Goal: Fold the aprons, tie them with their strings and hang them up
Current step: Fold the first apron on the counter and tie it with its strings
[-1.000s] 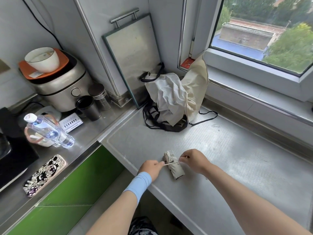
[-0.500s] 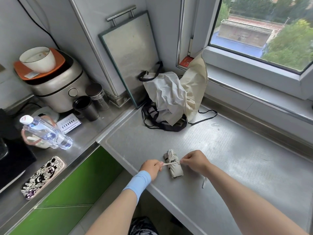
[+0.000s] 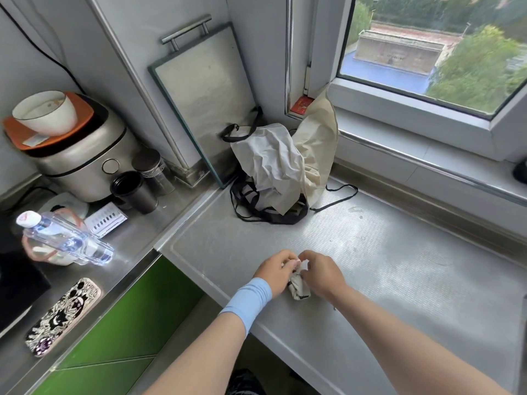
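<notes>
Apron (image 3: pixel 298 289), rolled tight on the near bench (image 3: pixel 385 266), being tied: left hand (image 3: pixel 273 270) and right hand (image 3: pixel 323 276) grasp it. Next, seemingly, cinching the knot.

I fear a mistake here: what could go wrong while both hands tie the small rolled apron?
The rolled apron lies near the counter's front edge; a hard pull by the left hand or right hand might drag it off. The hands hide the knot, so it may be loose. Trailing black strings of the unfolded aprons could tangle.
</notes>
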Demonstrator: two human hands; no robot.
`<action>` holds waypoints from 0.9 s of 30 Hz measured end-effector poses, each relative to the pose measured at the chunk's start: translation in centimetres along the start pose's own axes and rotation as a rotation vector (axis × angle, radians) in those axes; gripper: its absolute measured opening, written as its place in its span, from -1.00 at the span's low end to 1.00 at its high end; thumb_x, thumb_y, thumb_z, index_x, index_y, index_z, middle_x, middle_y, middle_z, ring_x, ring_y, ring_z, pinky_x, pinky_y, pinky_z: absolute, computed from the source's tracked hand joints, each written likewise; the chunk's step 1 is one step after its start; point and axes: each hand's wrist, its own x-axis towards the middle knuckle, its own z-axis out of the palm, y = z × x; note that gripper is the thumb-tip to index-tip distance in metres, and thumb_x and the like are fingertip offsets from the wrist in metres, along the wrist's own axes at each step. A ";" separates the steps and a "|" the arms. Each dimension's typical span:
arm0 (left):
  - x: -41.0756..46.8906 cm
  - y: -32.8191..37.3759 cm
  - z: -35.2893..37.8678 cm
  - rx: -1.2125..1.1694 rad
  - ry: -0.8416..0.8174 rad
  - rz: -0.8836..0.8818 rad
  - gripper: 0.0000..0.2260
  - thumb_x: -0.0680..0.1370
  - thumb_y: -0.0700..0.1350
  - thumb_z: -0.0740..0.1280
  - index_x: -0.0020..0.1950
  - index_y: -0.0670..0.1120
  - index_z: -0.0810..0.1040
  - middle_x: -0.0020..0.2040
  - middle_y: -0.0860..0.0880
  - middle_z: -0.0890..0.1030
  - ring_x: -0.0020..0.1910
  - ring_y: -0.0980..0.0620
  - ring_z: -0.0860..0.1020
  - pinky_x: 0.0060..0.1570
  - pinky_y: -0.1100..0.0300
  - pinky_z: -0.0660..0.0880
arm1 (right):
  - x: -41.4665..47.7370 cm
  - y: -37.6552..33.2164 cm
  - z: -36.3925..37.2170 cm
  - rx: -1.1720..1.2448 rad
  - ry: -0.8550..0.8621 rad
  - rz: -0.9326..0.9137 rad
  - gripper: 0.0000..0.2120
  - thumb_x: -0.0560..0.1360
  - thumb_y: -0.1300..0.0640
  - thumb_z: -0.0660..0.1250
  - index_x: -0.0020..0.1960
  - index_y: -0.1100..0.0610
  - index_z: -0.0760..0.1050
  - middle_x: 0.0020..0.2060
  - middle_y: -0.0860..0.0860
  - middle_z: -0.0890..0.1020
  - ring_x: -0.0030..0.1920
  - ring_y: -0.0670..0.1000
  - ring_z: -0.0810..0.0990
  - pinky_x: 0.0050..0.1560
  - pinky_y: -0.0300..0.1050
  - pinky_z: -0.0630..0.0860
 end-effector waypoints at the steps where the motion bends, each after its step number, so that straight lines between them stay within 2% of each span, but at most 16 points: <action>1: 0.3 0.0 0.2 0.012 -0.006 -0.012 -0.88 0.58 0.06 0.21 -0.11 0.13 0.50 -0.07 0.12 0.65 -0.05 0.07 0.58 -0.04 0.18 0.49 | -0.1 0.2 -0.1 0.025 -0.008 0.005 -0.81 0.45 0.16 0.31 0.01 -0.08 0.53 -0.43 -0.06 0.51 -0.43 -0.09 0.44 -0.44 -0.19 0.32; 4: 0.9 0.3 0.2 0.023 0.006 -0.024 -0.86 0.59 0.03 0.19 -0.13 0.09 0.49 -0.11 0.14 0.66 -0.08 0.07 0.59 -0.06 0.20 0.47 | -0.6 0.2 -0.4 0.205 -0.033 0.010 -0.84 0.42 0.12 0.30 -0.04 -0.07 0.56 -0.51 -0.11 0.41 -0.50 -0.12 0.33 -0.42 -0.20 0.26; 5: 1.1 0.5 0.0 0.035 0.008 -0.019 -0.86 0.59 0.02 0.20 -0.12 0.07 0.49 -0.13 0.14 0.66 -0.10 0.06 0.58 -0.09 0.20 0.45 | -0.9 0.0 -0.7 0.307 -0.030 0.011 -0.85 0.39 0.04 0.32 -0.05 -0.06 0.58 -0.53 -0.12 0.38 -0.51 -0.13 0.29 -0.40 -0.18 0.25; 7: 1.3 0.7 -0.2 0.060 0.008 -0.010 -0.87 0.59 0.01 0.21 -0.10 0.06 0.51 -0.18 0.12 0.63 -0.15 0.05 0.54 -0.14 0.21 0.41 | -1.1 -0.4 -1.2 0.484 -0.026 0.013 -0.73 0.33 -0.13 0.36 -0.07 -0.01 0.62 -0.54 -0.14 0.35 -0.49 -0.12 0.27 -0.38 -0.19 0.24; 8: 1.5 0.6 -0.3 0.067 0.012 -0.012 -0.87 0.59 0.01 0.22 -0.11 0.06 0.52 -0.19 0.11 0.62 -0.18 0.06 0.53 -0.17 0.22 0.40 | -1.0 -0.4 -1.4 0.515 -0.016 0.014 -0.74 0.35 -0.15 0.40 -0.08 0.00 0.64 -0.54 -0.14 0.36 -0.49 -0.14 0.28 -0.38 -0.23 0.24; 11: 1.7 0.4 -0.4 0.053 0.028 -0.035 -0.85 0.56 0.02 0.28 -0.16 0.04 0.57 -0.21 0.08 0.63 -0.26 0.08 0.52 -0.20 0.24 0.44 | -0.7 -0.6 -1.8 0.486 0.023 0.038 -0.90 0.47 0.05 0.45 -0.16 0.07 0.67 -0.49 -0.18 0.55 -0.47 -0.20 0.41 -0.37 -0.35 0.31; 13: 1.7 0.1 -0.6 0.028 0.036 -0.037 -0.82 0.54 0.03 0.33 -0.18 0.00 0.65 -0.21 0.08 0.67 -0.26 0.09 0.56 -0.13 0.24 0.49 | -0.5 -0.6 -1.7 0.579 0.025 0.111 -0.90 0.49 0.15 0.42 -0.16 0.16 0.64 -0.41 -0.14 0.61 -0.42 -0.15 0.45 -0.38 -0.30 0.36; 16: 1.6 -0.4 -0.2 0.028 0.001 -0.023 -0.82 0.53 0.02 0.35 -0.16 -0.01 0.69 -0.22 0.04 0.67 -0.22 0.10 0.55 -0.08 0.23 0.48 | -0.7 -1.0 -1.7 0.752 -0.058 0.250 -0.91 0.53 0.17 0.38 -0.12 0.19 0.59 -0.55 -0.14 0.47 -0.54 -0.11 0.30 -0.55 -0.27 0.24; 19: 1.4 -0.1 0.5 0.118 -0.031 0.001 -0.80 0.54 0.02 0.35 -0.19 -0.05 0.67 -0.31 -0.01 0.53 -0.27 0.04 0.48 -0.19 0.18 0.43 | -0.9 -1.7 -1.6 0.874 -0.153 0.307 -0.93 0.55 0.17 0.36 -0.10 0.16 0.56 -0.58 -0.12 0.39 -0.59 -0.12 0.24 -0.58 -0.27 0.18; 21: 1.2 0.2 0.8 0.126 -0.014 0.004 -0.78 0.55 0.00 0.35 -0.16 -0.11 0.68 -0.32 0.00 0.49 -0.28 0.04 0.47 -0.26 0.27 0.39 | -0.9 -1.7 -1.7 0.927 -0.174 0.317 -0.93 0.55 0.18 0.36 -0.10 0.16 0.55 -0.56 -0.08 0.38 -0.59 -0.12 0.23 -0.60 -0.27 0.18; 23: 1.2 0.2 0.7 0.116 0.019 -0.019 -0.76 0.56 0.00 0.34 -0.16 -0.13 0.67 -0.35 0.06 0.45 -0.30 0.08 0.45 -0.33 0.39 0.32 | -0.8 -1.3 -1.8 0.886 -0.168 0.318 -0.93 0.54 0.16 0.37 -0.11 0.14 0.57 -0.54 -0.07 0.34 -0.58 -0.12 0.22 -0.58 -0.27 0.17; 24: 1.3 0.1 0.7 0.119 0.038 -0.037 -0.76 0.56 0.00 0.34 -0.19 -0.12 0.66 -0.35 0.06 0.43 -0.29 0.07 0.44 -0.32 0.36 0.32 | -0.6 -0.8 -1.9 0.802 -0.160 0.304 -0.92 0.54 0.15 0.38 -0.12 0.14 0.58 -0.55 -0.08 0.35 -0.58 -0.11 0.23 -0.58 -0.27 0.17; 26: 1.5 -0.1 0.7 0.146 0.061 -0.075 -0.75 0.54 0.00 0.35 -0.28 -0.10 0.62 -0.32 0.01 0.43 -0.26 0.02 0.41 -0.24 0.22 0.34 | -0.4 0.4 -2.6 0.433 -0.177 0.215 -0.88 0.51 0.12 0.39 -0.18 0.13 0.60 -0.52 -0.10 0.45 -0.53 -0.11 0.35 -0.52 -0.23 0.29; 27: 1.6 0.1 0.7 0.180 0.062 -0.089 -0.73 0.53 0.00 0.34 -0.29 -0.12 0.60 -0.30 -0.02 0.44 -0.26 0.01 0.40 -0.22 0.19 0.35 | -0.3 0.7 -3.0 0.210 -0.229 0.150 -0.86 0.49 0.09 0.38 -0.20 0.11 0.61 -0.46 -0.08 0.54 -0.44 -0.09 0.44 -0.42 -0.20 0.38</action>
